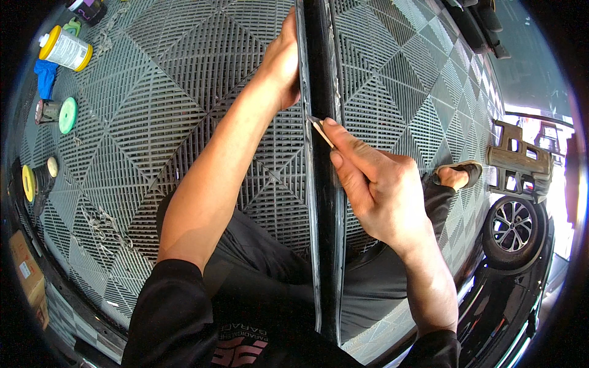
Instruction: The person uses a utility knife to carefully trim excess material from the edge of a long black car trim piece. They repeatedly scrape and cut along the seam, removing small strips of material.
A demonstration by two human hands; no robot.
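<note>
A long black trim strip [323,162] with pale, scuffed edges runs upright through the middle of the picture. My left hand [284,67] is closed on its left edge near the far end; some of its fingers are hidden behind the strip. Between thumb and fingertips, my right hand [383,190] pinches a thin pale stick [323,134] with a dark, pointed tip. That tip meets the strip's left edge, a little nearer to me than my left hand. I cannot make out exactly what kind of tool it is.
Grey slatted tiles [159,92] cover the floor. At left are a yellow-and-white bottle [66,48], a blue cloth [45,78], green [68,115] and yellow [29,183] round pads and a cardboard box [27,270]. A brown plastic stool [518,156] and a car wheel [514,226] stand right.
</note>
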